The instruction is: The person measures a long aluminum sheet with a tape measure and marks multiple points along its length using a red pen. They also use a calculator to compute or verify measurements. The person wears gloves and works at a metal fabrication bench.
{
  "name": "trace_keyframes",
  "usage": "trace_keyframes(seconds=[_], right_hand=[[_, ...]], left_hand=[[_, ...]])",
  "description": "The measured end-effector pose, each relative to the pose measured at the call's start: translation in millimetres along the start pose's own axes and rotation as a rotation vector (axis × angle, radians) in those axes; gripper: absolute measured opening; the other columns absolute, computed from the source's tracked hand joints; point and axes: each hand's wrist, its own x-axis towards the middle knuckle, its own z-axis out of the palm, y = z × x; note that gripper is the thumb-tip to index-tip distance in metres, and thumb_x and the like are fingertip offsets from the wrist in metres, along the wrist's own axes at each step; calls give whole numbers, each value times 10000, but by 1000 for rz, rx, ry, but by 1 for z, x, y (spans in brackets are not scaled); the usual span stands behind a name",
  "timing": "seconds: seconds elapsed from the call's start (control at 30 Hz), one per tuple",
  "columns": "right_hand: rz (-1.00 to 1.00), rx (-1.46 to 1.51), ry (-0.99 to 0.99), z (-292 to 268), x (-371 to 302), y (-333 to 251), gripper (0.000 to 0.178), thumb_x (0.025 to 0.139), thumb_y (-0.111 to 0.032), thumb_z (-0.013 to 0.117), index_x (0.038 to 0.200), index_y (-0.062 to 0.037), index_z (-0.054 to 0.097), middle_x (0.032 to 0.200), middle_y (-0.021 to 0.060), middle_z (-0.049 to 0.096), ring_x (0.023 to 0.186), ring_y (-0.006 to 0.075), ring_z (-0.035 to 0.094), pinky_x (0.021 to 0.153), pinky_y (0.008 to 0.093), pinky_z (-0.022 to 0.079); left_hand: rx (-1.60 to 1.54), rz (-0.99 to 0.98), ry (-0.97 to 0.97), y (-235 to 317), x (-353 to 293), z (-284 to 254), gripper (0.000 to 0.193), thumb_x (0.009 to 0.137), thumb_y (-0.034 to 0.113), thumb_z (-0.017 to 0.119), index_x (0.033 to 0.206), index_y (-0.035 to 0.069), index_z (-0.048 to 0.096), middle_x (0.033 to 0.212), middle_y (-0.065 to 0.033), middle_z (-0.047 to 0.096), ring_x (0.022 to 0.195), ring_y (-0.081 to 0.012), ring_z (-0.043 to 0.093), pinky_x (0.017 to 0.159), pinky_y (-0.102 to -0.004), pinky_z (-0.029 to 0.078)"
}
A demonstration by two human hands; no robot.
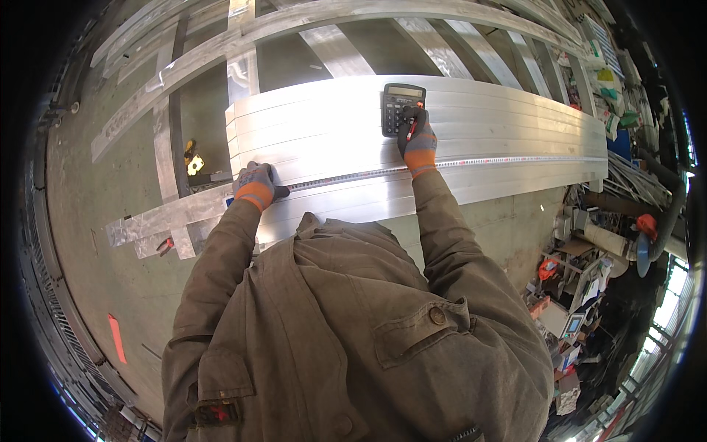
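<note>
Several long silvery metal profiles (331, 140) lie side by side in front of me, with a tape measure's blade (501, 160) stretched lengthwise across them. At their left end, my left hand (256, 184), in a grey and orange glove, is closed at the near end of the tape. What lies inside its grip is mostly hidden; a small blue bit shows beside it. A black calculator (392, 110) rests on the profiles. Over its lower right keys is my right hand (418, 141), gloved alike, with a slim red pen (412, 130) held in its fingers.
The profiles lie on a frame of metal beams (166, 147). Red-handled pliers (166, 246) sit on a beam at left; a yellow tool (194, 160) is beyond. A red strip (117, 339) lies on the floor. Cluttered shelves and a hose (666, 214) stand at right.
</note>
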Motion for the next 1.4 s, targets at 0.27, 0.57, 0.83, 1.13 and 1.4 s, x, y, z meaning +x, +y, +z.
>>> trace_keyframes(seconds=[0.27, 0.57, 0.83, 1.13, 1.4], right_hand=[[31, 32, -20, -1, 1, -4, 349, 1021, -96, 679, 1365, -138, 641, 1180, 187, 798, 1091, 449, 789, 922, 529, 622], [66, -134, -107, 15, -7, 8, 267, 1040, -115, 686, 1306, -124, 665, 1138, 186, 801, 1053, 469, 776, 901, 511, 625], [81, -41, 79, -32, -17, 16, 217, 1023, -84, 692, 1236, -113, 662, 1066, 161, 787, 879, 398, 769, 823, 494, 609], [3, 6, 9, -34, -30, 16, 224, 1042, -37, 644, 1250, -115, 669, 1124, 151, 791, 960, 368, 778, 852, 450, 613], [27, -85, -84, -22, -18, 11, 289, 1002, -77, 689, 1283, -138, 655, 1121, 182, 788, 1012, 465, 775, 870, 540, 617]], left_hand=[[-7, -4, -43, 2, 0, -4, 735, 735, 619, 1013, 1225, 117, 794, 1425, -188, 673, 1369, -440, 654, 1179, -534, 545], [-10, 4, 9, 0, -1, -1, 703, 746, 618, 1010, 1186, 114, 793, 1398, -192, 680, 1345, -435, 659, 1157, -522, 545], [-20, 14, -3, -2, 3, 5, 691, 744, 623, 1012, 1160, 116, 795, 1368, -172, 690, 1329, -417, 658, 1144, -504, 545], [4, 0, -46, -3, 5, 1, 712, 748, 623, 1011, 1230, 144, 799, 1410, -142, 681, 1370, -402, 646, 1160, -502, 539], [-19, 14, 17, -5, 7, 9, 666, 732, 606, 1023, 1135, 124, 802, 1345, -155, 701, 1324, -403, 663, 1135, -497, 549]])
